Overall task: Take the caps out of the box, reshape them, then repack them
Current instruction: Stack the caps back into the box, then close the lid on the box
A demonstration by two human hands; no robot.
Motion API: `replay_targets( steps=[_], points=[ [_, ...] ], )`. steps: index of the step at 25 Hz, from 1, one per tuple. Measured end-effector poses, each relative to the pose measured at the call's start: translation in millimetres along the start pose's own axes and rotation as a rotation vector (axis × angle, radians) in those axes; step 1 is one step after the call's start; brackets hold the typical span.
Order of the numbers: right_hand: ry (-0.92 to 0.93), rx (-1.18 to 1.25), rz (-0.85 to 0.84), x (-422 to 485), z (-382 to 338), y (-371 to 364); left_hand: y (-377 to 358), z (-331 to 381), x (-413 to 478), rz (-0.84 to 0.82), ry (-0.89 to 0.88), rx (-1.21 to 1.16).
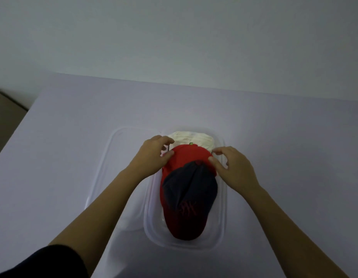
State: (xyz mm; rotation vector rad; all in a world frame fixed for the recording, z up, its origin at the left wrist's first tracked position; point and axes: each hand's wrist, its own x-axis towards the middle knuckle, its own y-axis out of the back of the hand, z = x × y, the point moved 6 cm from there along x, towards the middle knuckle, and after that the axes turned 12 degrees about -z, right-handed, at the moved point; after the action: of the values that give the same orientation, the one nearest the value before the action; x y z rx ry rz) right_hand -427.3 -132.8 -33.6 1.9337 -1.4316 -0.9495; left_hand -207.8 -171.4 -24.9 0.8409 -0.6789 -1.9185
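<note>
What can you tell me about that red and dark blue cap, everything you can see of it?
The red and navy cap looks like soft fabric: dark navy panels, a red rear part, a red brim pointing toward the person, and a red stitched logo on the front. It sits crown up in the clear plastic box, with a white cap behind it. The left hand and right hand pinch its rear sides, thumbs on the red fabric.

Surface: pale lilac-white table (pixel 73 137), plain, its far edge against a light wall.
On it, near centre: clear plastic box (pixel 222 223).
On it, left of the box: clear plastic lid (pixel 112 149), lying flat, touching the box.
</note>
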Motion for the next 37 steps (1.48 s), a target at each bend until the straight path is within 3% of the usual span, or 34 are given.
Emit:
replay_targets(
  steps=[2,4,5,9,11,13,15,16,18,20,22,25,29,32,35,37],
  points=[
    [0.037,0.136,-0.081,-19,-7,-3,0,4,-29,-0.035,-0.077,-0.177],
    [-0.007,0.094,-0.214,-29,-11,-19,-20,6,-45,-0.193,-0.083,-0.188],
    [-0.032,0.036,-0.200,-30,-12,-25,-30,5,-47,-0.222,-0.071,-0.145],
    [-0.191,-0.154,-0.103,-17,-6,-39,-46,-8,-28,-0.077,0.082,0.041],
    [-0.185,-0.177,-0.070,-15,-5,-42,-53,-2,-26,-0.046,0.087,0.115],
    [-0.125,-0.160,0.013,-26,-7,-37,-43,3,-40,0.029,0.031,0.039],
    [-0.094,-0.040,0.113,-43,-8,-33,-18,-10,-60,0.221,0.013,-0.087],
    [-0.111,0.063,0.144,-52,-6,-36,-6,-31,-69,0.341,0.087,-0.102],
    [-0.205,0.308,0.144,-67,4,-51,6,-93,-85,0.441,0.437,-0.066],
    [-0.295,0.501,0.119,-72,12,-71,-6,-149,-103,0.294,0.852,-0.069],
    [-0.325,0.595,0.107,-72,12,-80,-19,-170,-113,0.153,0.995,-0.045],
    [-0.342,0.612,0.123,-70,10,-80,-10,-174,-117,0.197,0.937,-0.122],
    [-0.346,0.508,0.207,-73,-1,-66,39,-155,-126,0.321,0.624,-0.618],
    [-0.179,0.457,0.338,-67,-40,-33,98,-110,-147,0.381,0.383,-0.528],
    [-0.051,0.555,0.207,-53,-92,-17,143,-47,-162,0.461,0.212,-0.423],
    [-0.083,0.743,0.074,-46,-111,-17,147,-8,-167,0.463,0.113,-0.475]
  ],
)
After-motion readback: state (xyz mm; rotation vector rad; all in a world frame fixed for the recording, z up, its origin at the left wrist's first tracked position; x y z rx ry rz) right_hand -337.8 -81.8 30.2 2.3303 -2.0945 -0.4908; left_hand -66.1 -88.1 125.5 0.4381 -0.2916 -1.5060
